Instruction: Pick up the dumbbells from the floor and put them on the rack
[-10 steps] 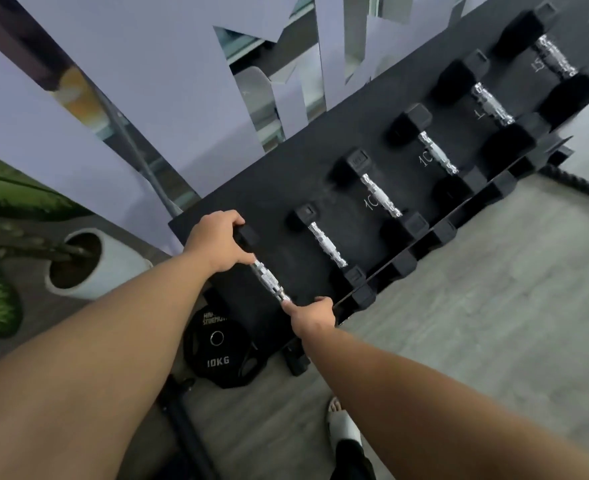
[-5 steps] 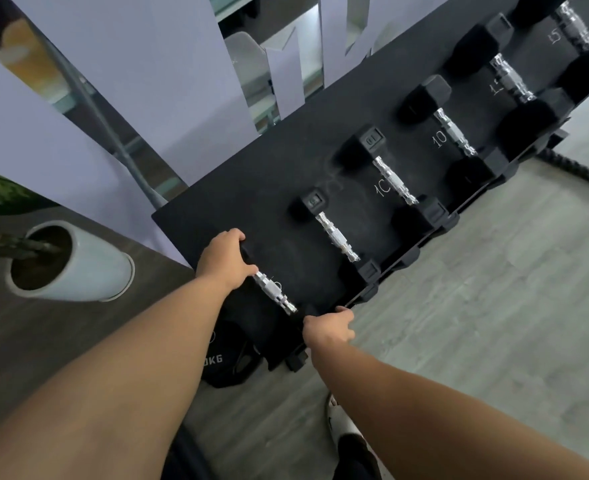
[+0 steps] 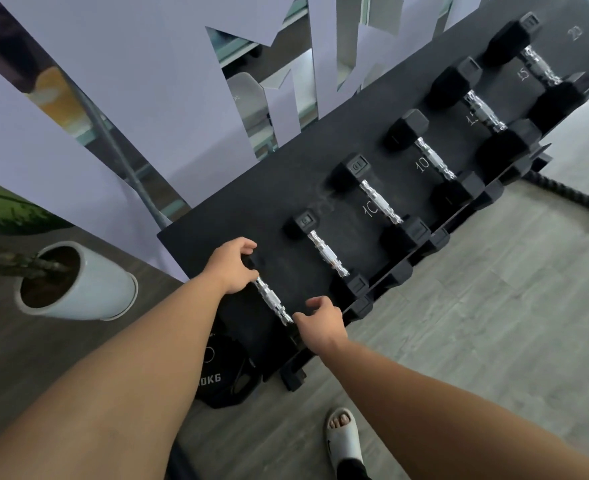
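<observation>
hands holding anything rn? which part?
The nearest dumbbell on the rack: left hand wraps its far head, right hand sits at its near head, fingers loosely curled; firm grip unclear.

Rack [image 3: 244, 216]: upper-left portion of its black top is bare, giving open passage behind the dumbbell heads. Five racked dumbbells [image 3: 327, 252] occupy the run toward upper right, with narrow bare lanes between them. At lower left, a white planter [image 3: 88, 289] and a weight plate [image 3: 217, 379] crowd the rack's end. Grey floor [image 3: 476, 306] at right lies open; a rope [image 3: 577, 195] crosses its far edge.
</observation>
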